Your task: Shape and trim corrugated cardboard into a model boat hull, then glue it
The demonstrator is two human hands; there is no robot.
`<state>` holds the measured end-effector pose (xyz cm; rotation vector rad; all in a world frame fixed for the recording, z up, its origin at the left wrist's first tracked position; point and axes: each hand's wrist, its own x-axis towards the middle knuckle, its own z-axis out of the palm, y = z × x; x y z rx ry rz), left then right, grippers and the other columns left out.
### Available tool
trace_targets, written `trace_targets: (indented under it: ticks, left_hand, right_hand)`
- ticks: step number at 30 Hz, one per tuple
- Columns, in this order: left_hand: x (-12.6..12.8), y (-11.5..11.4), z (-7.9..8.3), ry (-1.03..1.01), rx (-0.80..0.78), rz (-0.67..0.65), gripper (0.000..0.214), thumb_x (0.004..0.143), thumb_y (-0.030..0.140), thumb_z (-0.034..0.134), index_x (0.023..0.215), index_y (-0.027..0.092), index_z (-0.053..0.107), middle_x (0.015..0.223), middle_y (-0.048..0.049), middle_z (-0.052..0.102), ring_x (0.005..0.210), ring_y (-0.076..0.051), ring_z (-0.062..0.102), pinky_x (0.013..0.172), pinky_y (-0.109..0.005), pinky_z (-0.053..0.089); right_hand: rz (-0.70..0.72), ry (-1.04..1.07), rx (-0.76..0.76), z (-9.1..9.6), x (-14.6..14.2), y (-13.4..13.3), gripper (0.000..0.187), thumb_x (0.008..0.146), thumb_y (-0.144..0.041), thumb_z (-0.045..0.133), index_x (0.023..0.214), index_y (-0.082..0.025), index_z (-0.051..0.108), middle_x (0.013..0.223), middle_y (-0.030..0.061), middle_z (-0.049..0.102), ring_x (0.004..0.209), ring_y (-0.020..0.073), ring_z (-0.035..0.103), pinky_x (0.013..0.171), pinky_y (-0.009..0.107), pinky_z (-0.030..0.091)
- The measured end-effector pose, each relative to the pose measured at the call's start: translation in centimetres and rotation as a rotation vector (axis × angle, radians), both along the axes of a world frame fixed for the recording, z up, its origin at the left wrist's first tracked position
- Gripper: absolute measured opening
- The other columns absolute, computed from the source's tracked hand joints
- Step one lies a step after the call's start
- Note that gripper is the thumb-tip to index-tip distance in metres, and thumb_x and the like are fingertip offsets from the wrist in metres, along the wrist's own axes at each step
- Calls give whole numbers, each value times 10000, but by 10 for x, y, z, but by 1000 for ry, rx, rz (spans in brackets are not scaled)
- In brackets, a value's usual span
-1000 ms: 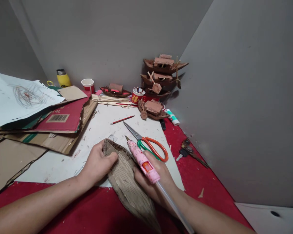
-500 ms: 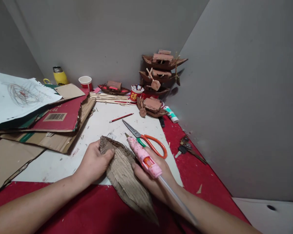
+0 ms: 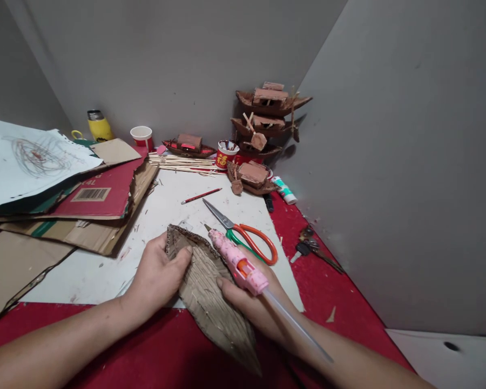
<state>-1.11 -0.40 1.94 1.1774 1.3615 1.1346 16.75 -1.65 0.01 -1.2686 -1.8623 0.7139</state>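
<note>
A boat-shaped piece of ribbed cardboard point(image 3: 214, 292) is held low in front of me, its pointed end toward me. My left hand point(image 3: 160, 267) grips its far left edge, thumb on the inner face and fingers behind. In my right hand point(image 3: 255, 292) is a pink hot glue gun point(image 3: 238, 262), a clear glue stick point(image 3: 295, 324) trailing from its back. That hand's thumb also presses on the cardboard's right side; its other fingers are mostly hidden. The gun's nozzle points up and left, close to the far cardboard edge. Scissors point(image 3: 251, 237) lie just beyond.
A red pencil point(image 3: 201, 196) and thin sticks point(image 3: 182, 163) lie on white paper point(image 3: 166, 194). Cardboard sheets point(image 3: 93, 229) are piled at left. Brown model boats point(image 3: 253, 175), paper cups point(image 3: 141, 138) and a yellow bottle point(image 3: 99, 127) stand along the back. Keys point(image 3: 302, 248) rest at right.
The glue gun has shifted slightly left, and my right thumb has slid a little up and left along the cardboard. The cardboard piece has tilted slightly; both hands keep their hold.
</note>
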Motion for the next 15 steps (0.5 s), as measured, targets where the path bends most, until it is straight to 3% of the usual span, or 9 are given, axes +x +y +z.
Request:
trace_targets:
  ticks: [8, 11, 15]
  left_hand:
    - [1, -5, 3, -175, -64, -96, 334, 741, 240, 648, 1059, 151, 604, 975, -54, 714, 867, -204, 656, 752, -281, 517]
    - [3, -5, 0, -287, -167, -146, 386, 758, 275, 646, 1108, 125, 583, 956, -83, 720, 799, -209, 669, 732, -315, 528]
    - [4, -7, -4, -295, -204, -157, 331, 747, 308, 671, 1012, 114, 626, 881, -83, 730, 669, -181, 652, 652, -294, 524]
  right_hand:
    - [0, 40, -59, 4, 3, 4, 276, 737, -203, 604, 1012, -194, 618, 752, 30, 644, 739, 196, 626, 718, 287, 526]
    - [-20, 36, -44, 4, 3, 5, 326, 738, -198, 604, 1064, -204, 608, 789, 35, 658, 761, 204, 635, 727, 298, 530]
    - [-20, 31, -17, 2, 1, 4, 367, 735, -196, 618, 1102, -191, 604, 816, 47, 672, 796, 215, 647, 747, 309, 539]
